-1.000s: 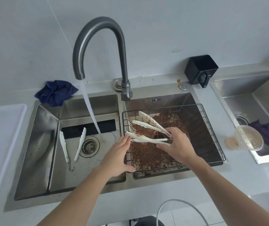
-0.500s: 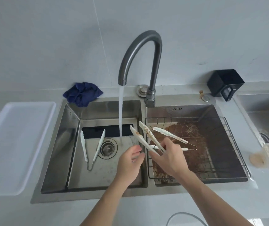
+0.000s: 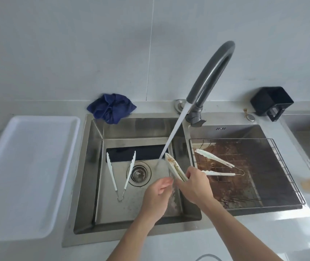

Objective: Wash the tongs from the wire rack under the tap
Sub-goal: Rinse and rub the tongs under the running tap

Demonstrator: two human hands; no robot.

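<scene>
Altogether three tongs (image 3: 174, 169): one gripped, one racked, one in sink.

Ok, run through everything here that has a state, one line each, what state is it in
Tap: running, stream falling into the left basin.
Held tongs: soiled, squeezed closed, tips at the stream.
Right hand: grips the held tongs.
Left hand: holds nothing, fingers loosely curled.
Tongs on wire rack: open, dirty.
Tongs in left basin: open.

No legible text, brand or number appears anywhere in view. The only mark is a small dark stamp on the back wall of the right sink basin (image 3: 225, 131) (a few short strokes near the tap base, too small and blurred to read).
</scene>
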